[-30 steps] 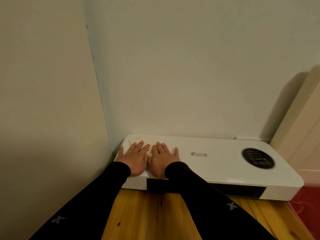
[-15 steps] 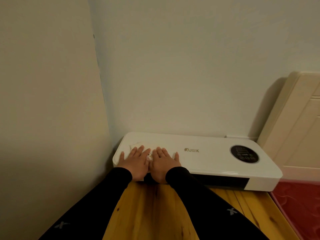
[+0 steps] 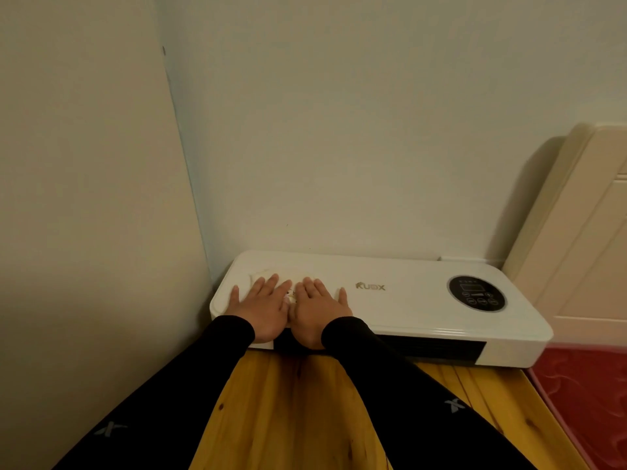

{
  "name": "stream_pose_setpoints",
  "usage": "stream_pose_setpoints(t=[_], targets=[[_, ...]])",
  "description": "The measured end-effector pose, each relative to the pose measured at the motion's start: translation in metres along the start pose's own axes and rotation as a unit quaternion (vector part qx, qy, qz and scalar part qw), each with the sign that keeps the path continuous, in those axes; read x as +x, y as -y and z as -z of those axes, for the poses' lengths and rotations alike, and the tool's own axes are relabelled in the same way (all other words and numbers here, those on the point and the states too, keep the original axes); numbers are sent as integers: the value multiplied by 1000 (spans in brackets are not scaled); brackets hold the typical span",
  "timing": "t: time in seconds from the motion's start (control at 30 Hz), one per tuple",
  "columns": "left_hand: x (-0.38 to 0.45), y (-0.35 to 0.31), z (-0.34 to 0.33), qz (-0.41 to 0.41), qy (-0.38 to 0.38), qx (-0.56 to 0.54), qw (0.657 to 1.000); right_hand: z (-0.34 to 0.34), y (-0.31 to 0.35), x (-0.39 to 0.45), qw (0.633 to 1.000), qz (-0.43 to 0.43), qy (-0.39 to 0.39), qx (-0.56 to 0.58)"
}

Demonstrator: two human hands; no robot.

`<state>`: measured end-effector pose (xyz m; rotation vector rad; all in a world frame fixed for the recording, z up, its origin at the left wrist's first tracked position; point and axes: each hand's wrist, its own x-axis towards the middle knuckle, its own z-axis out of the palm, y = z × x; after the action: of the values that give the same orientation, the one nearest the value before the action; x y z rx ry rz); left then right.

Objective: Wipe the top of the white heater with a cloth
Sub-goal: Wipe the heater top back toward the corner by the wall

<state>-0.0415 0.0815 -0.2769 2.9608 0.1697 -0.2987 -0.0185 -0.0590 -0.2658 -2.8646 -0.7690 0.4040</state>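
The heater (image 3: 407,300) is a glossy white plastic box with rounded corners, sitting low centre against the wall (image 3: 339,130). It has a round black panel (image 3: 476,293) at its right end and a dark grille along the front. A soft white cloth (image 3: 295,281) lies on its left end. The left hand (image 3: 263,308) and right hand (image 3: 319,312) press it flat side by side, fingers straight. Underneath is a knotty wooden worktop (image 3: 288,418). A cream board (image 3: 576,232) leans at right, with something red (image 3: 583,395) below it.

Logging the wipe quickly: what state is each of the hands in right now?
Left hand: open, fingers flat, pressing the white cloth on the heater.
Right hand: open, flat on the same cloth.
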Motion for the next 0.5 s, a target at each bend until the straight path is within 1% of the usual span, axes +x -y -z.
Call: stream_pose_setpoints(t=[0.3,0.5], targets=[[36,-4,6,0,15,-6,1000,6,-14,31,1000,-20,1,-8],[60,-4,8,-4,8,-11,1000,10,-24,52,1000,-24,-11,-3]])
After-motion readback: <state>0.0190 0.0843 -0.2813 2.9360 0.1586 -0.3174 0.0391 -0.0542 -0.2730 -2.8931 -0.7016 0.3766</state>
